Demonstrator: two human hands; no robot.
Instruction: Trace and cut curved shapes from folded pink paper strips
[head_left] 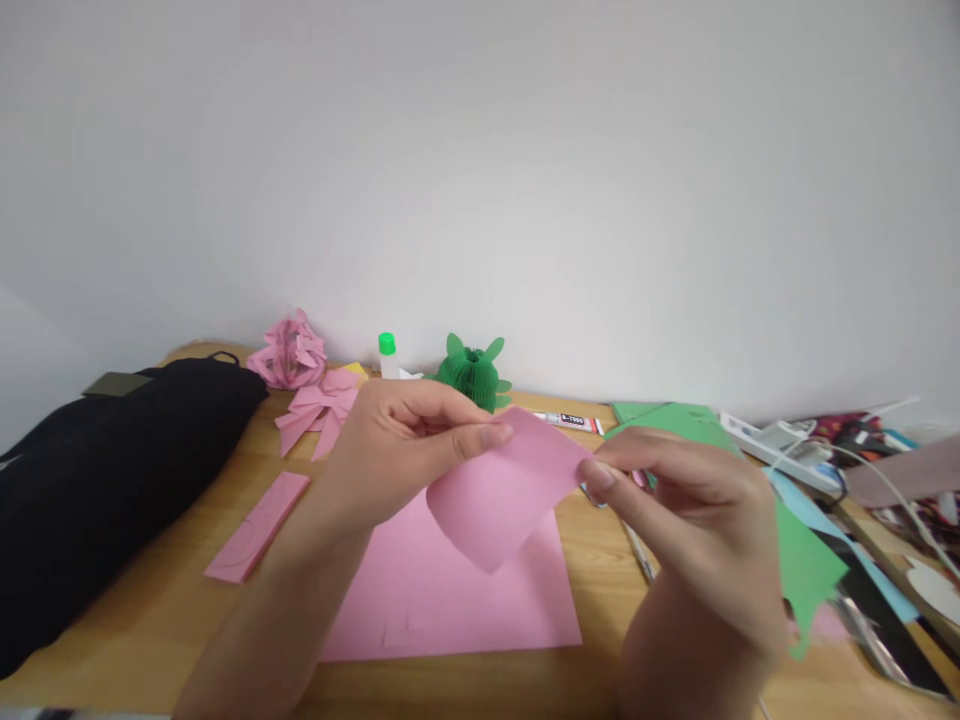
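A small piece of pink paper point(499, 500) is held up in the air, its lower left side curving. My left hand point(409, 445) pinches its upper left edge between thumb and fingers. At the right corner, my right hand point(686, 510) pinches the same piece. Beneath it a larger pink sheet point(450, 620) lies flat on the wooden table point(592, 680), partly covered by my left forearm. Left of that forearm lies a folded pink paper strip point(259, 525) with curved pencil lines on it.
Behind stand a pink paper ball point(289, 350), a pink paper bow point(319, 408), a glue stick point(387, 355), a green paper figure point(471, 375) and a glue tube point(574, 422). A black bag point(127, 470) lies left. Green paper point(806, 560), scissors point(874, 640) and a power strip point(780, 450) are right.
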